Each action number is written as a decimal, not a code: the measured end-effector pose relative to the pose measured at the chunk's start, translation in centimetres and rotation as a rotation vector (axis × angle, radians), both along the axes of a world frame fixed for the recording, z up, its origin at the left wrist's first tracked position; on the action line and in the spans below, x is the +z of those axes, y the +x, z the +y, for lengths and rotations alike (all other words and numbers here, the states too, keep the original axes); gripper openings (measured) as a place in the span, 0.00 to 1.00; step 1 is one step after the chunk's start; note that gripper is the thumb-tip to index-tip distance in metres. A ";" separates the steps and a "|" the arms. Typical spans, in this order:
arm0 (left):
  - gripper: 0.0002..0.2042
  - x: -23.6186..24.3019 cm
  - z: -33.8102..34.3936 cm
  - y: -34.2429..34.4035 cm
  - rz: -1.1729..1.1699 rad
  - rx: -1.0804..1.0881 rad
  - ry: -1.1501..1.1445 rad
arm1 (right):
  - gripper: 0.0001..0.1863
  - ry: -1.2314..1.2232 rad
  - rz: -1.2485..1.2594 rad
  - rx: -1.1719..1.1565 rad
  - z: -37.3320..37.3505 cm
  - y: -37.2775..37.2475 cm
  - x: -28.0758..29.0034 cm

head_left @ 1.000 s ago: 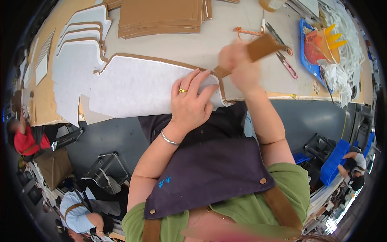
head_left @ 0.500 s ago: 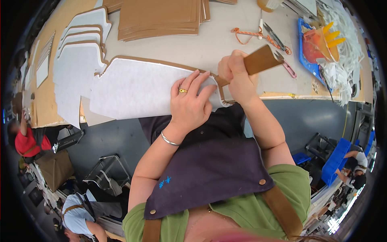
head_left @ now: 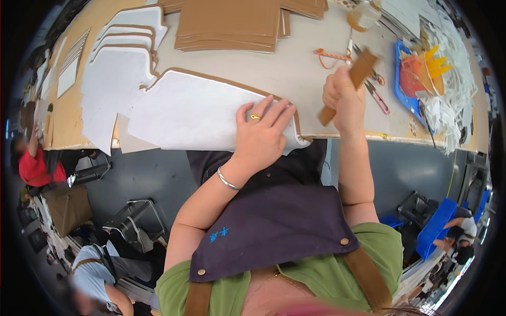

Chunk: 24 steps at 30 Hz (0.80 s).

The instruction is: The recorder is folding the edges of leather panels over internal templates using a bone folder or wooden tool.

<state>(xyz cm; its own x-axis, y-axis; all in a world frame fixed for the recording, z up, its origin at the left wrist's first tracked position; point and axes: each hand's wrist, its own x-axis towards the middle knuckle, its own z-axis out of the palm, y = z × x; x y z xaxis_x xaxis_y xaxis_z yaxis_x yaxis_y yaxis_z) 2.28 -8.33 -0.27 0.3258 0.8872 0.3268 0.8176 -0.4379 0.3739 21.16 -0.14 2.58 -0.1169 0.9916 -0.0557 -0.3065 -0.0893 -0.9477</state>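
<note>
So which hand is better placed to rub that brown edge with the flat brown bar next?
Probably the right hand: it grips the flat brown bar, just to the right of the white piece. The left hand lies spread on that piece, so it looks better placed to steady it.

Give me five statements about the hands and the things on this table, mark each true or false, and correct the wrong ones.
1. The left hand rests on a white-faced panel. True.
2. The right hand lies flat on the panel. False: it grips a flat brown bar, to the right of the panel.
3. A silver bracelet circles the left wrist. True.
4. The blue tray is left of the stacked brown sheets. False: it is to their right.
5. Pink-handled snips lie on the table. True.
</note>
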 end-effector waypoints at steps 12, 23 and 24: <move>0.17 0.1 -4.1 -2.5 -0.492 -0.147 0.016 | 0.20 0.309 -1.384 0.558 0.7 -7.4 0.7; 0.18 -0.3 1.2 -2.9 -0.112 0.040 0.048 | 0.19 0.259 -0.780 0.263 -0.7 0.3 2.5; 0.17 -0.2 1.4 -2.8 -0.112 0.045 0.020 | 0.20 0.253 -0.518 0.209 0.3 0.6 2.7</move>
<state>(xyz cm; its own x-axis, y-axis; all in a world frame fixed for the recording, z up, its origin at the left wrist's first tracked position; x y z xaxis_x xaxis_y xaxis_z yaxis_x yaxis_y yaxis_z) -0.49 -6.89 -0.52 0.2463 0.8930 0.3767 0.7903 -0.4100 0.4553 21.73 0.19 5.28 -0.3308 0.9405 0.0773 0.1992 0.1496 -0.9685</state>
